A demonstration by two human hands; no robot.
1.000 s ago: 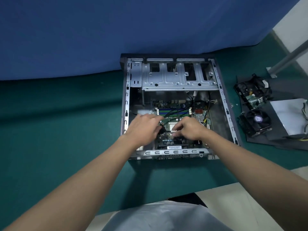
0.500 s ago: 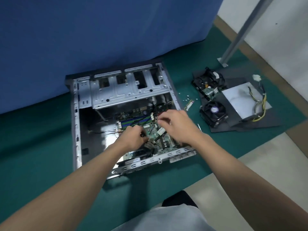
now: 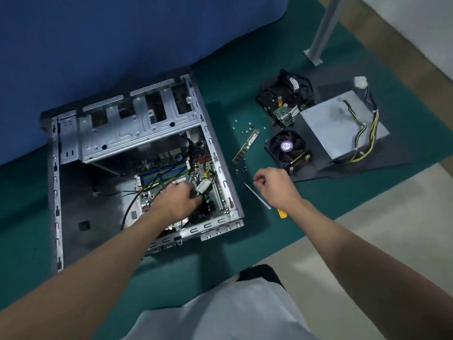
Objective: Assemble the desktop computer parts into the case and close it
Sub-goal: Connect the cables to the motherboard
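Observation:
The open grey computer case (image 3: 56,192) lies on its side on the green mat, with the motherboard (image 3: 169,168) mounted inside. My left hand (image 3: 175,201) is down in the case over the board, fingers closed around a cable next to a white connector (image 3: 204,186). My right hand (image 3: 274,185) hovers outside the case's right wall, fingers loosely curled with nothing visible in them. Just beneath it lies a screwdriver (image 3: 257,198) with a yellow handle. A RAM stick (image 3: 246,149) lies beyond it.
On a dark panel (image 3: 367,165) to the right sit a CPU fan cooler (image 3: 286,146), a hard drive (image 3: 279,101) and a silver power supply (image 3: 340,126) with its cables. Loose screws (image 3: 245,130) are scattered by the RAM stick. A metal post (image 3: 323,28) stands behind; a blue curtain hangs at the back.
My right hand has let go of the white connector and moved right, out of the case, to above the screwdriver. The view has swung right. My left hand stays on the cable.

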